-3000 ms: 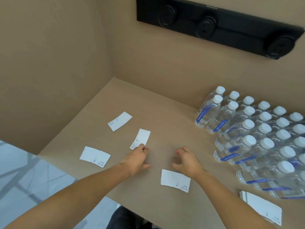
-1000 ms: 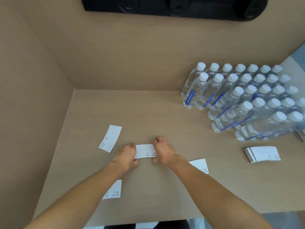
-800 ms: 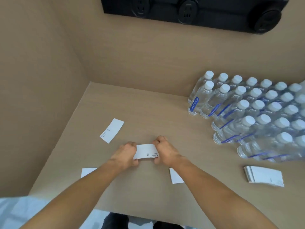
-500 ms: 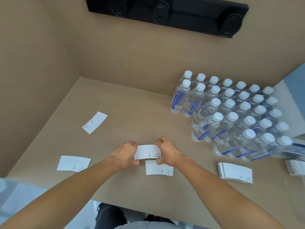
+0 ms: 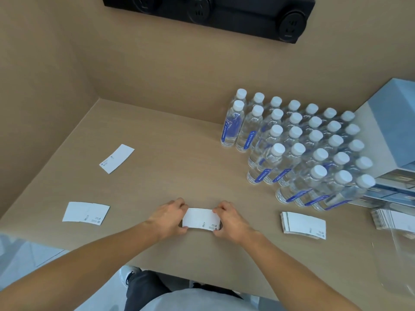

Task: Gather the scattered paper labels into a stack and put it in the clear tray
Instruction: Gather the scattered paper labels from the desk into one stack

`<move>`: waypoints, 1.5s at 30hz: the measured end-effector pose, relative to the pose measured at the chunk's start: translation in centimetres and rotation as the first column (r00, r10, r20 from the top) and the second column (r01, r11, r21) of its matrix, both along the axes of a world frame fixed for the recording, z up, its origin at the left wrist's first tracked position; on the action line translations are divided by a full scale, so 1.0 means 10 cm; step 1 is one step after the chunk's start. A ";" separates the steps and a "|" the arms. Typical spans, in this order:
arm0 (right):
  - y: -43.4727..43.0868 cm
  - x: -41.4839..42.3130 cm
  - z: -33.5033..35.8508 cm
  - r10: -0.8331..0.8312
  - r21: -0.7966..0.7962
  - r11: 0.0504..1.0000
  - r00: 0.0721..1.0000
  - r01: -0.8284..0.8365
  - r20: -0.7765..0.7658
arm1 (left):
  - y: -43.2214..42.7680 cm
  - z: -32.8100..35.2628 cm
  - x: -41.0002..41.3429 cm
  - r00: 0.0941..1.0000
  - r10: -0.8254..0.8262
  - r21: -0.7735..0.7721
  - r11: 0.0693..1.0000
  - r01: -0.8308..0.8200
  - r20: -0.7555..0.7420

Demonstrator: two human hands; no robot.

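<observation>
I observe both hands low at the near edge of the wooden desk (image 5: 179,158), each pinching one short end of a small white label stack (image 5: 200,221). The left hand (image 5: 167,217) has its fingers curled closed on the stack's left end; the right hand (image 5: 231,221) is clamped likewise on the right end, thumb at the lower corner. The stack lies flat between the fingertips, printed marks toward its lower right. Well out from the left fingers, a loose label (image 5: 86,213) lies flat, and another label (image 5: 116,158) lies angled farther back. Off the right fingers sits a thicker pile of labels (image 5: 303,225), apart from the hands. Beyond it, at the right edge, a clear tray (image 5: 399,250) shows only faintly, with a further bundle (image 5: 390,219) at its rim. Behind the right fingers stand capped water bottles (image 5: 298,149) in rows.
</observation>
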State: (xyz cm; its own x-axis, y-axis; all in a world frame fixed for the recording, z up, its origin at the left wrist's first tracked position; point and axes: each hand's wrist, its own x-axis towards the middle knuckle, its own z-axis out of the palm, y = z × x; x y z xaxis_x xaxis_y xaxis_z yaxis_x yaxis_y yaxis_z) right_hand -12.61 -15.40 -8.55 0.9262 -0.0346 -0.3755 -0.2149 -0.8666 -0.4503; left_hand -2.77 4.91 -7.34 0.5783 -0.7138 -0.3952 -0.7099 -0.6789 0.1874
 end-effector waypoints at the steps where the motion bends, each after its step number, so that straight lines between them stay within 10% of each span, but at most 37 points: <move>1: 0.00 -0.02 -0.02 0.007 -0.006 1.000 1.000 -0.007 0.008 | 0.00 -0.02 -0.02 1.000 0.001 0.016 1.000 -0.001 -0.002; 30: 0.03 0.06 -0.02 0.057 -0.088 0.994 0.998 -0.058 -0.019 | -0.03 0.02 -0.06 0.981 0.149 0.049 0.988 -0.144 -0.121; 45: 1.91 1.15 0.25 0.337 -0.054 0.941 0.936 -0.333 0.106 | 1.91 0.25 0.51 0.912 0.407 0.157 0.898 -0.410 0.053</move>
